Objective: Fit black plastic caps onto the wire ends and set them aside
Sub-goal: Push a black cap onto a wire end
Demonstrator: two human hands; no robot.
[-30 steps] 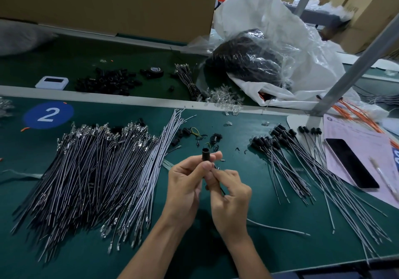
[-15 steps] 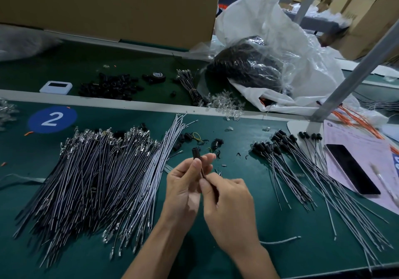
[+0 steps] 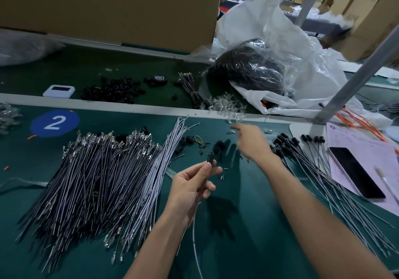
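Note:
My left hand (image 3: 191,187) pinches a thin wire (image 3: 194,231) just below its black plastic cap (image 3: 209,159), which stands up above the fingers. The wire's tail hangs down past my wrist. My right hand (image 3: 250,141) is stretched forward over the mat towards the clear plastic pieces (image 3: 228,108) near the divider rail, fingers extended and holding nothing. Loose black caps (image 3: 218,146) lie on the green mat between the hands. A big pile of uncapped wires (image 3: 97,179) lies on the left. Capped wires (image 3: 313,166) are fanned out on the right.
A phone (image 3: 356,172) and a pen lie on a pink sheet at the right. A grey post (image 3: 354,80) rises from a white base. Behind the rail are a plastic bag of black parts (image 3: 250,67), more black caps (image 3: 112,89), a white device (image 3: 58,91) and a cardboard box.
My right hand has let go of the wire and reached forward and right towards the rail. My left hand keeps the capped wire, now held alone.

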